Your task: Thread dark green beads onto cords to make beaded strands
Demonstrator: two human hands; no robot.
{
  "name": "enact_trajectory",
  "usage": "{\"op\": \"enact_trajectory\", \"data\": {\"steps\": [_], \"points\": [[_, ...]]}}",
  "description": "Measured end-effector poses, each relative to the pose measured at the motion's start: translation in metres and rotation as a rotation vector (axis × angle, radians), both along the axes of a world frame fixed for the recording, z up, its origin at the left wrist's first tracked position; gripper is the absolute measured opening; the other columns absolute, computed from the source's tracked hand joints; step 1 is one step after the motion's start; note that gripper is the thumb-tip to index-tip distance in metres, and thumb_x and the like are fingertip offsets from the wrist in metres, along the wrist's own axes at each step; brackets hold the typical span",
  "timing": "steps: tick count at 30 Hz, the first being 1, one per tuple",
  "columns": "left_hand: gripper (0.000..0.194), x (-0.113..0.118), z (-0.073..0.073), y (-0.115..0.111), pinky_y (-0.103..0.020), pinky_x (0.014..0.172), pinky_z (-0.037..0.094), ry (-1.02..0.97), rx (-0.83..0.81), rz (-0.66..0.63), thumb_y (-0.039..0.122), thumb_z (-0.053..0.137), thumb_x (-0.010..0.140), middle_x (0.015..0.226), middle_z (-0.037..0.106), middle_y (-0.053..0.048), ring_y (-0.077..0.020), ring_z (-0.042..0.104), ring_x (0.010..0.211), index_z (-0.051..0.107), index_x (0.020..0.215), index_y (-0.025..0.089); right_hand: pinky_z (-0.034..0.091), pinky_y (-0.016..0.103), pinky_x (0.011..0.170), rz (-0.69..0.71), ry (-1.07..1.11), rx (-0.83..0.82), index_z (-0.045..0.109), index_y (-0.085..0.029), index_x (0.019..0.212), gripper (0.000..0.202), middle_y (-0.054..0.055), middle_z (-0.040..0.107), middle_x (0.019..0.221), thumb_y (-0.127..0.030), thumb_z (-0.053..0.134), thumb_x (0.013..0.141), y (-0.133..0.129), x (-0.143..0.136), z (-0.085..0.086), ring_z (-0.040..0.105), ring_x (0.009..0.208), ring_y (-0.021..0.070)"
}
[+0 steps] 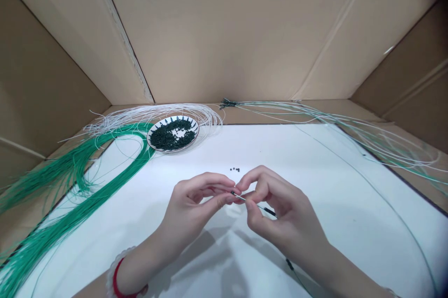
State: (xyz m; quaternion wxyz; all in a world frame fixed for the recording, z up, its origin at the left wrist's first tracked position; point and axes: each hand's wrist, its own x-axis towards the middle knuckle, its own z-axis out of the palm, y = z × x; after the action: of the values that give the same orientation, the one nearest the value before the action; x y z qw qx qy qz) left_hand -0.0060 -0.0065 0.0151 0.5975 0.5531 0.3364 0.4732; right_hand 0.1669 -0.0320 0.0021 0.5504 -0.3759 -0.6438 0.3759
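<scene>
Above the white board, my two hands meet near the middle. The thumb and fingers of my left hand pinch a small black bead. My right hand is closed in a pinch on a thin pale green wire, whose tip reaches the bead. Whether the tip is through the bead is too small to tell. Farther along the wire, a black section shows beside my right palm, and another dark section shows below my right wrist. A few loose black beads lie just beyond my fingertips.
A patterned plate of dark beads stands at the back left. Green wires and coiled white wires lie beside it. Dark-ended wires run along the back to the right. Cardboard walls enclose the board.
</scene>
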Motion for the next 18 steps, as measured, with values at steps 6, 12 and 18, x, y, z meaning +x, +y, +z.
{"op": "enact_trajectory", "data": {"steps": [6, 12, 18], "points": [[0.031, -0.0003, -0.0036, 0.0017, -0.01, 0.075, 0.058, 0.054, 0.15, 0.031, -0.001, 0.076, 0.078, 0.084, 0.082, 0.008, -0.0069, 0.076, 0.076, 0.081, 0.088, 0.028, 0.052, 0.022, 0.073, 0.009, 0.008, -0.039, 0.049, -0.023, 0.071, 0.023, -0.002, 0.06, 0.091, -0.006, 0.059, 0.083, 0.0005, 0.0024, -0.0004, 0.06, 0.081, 0.0118], [0.028, 0.0011, -0.0028, 0.0004, -0.013, 0.074, 0.059, 0.084, 0.182, 0.048, 0.001, 0.079, 0.076, 0.082, 0.081, 0.007, -0.0085, 0.075, 0.074, 0.08, 0.087, 0.027, 0.05, 0.022, 0.072, 0.013, 0.017, -0.045, 0.048, -0.023, 0.07, 0.024, -0.002, 0.059, 0.089, -0.005, 0.058, 0.082, 0.0019, 0.0007, -0.0009, 0.058, 0.08, 0.0122], [0.022, 0.0016, -0.0019, -0.0024, -0.018, 0.075, 0.06, 0.185, 0.288, 0.094, 0.003, 0.078, 0.078, 0.083, 0.081, 0.003, -0.0115, 0.074, 0.075, 0.078, 0.087, 0.024, 0.05, 0.024, 0.073, 0.022, 0.032, -0.078, 0.048, -0.023, 0.069, 0.024, -0.001, 0.058, 0.088, -0.005, 0.059, 0.081, 0.0016, -0.0001, -0.0033, 0.057, 0.079, 0.0137]]}}
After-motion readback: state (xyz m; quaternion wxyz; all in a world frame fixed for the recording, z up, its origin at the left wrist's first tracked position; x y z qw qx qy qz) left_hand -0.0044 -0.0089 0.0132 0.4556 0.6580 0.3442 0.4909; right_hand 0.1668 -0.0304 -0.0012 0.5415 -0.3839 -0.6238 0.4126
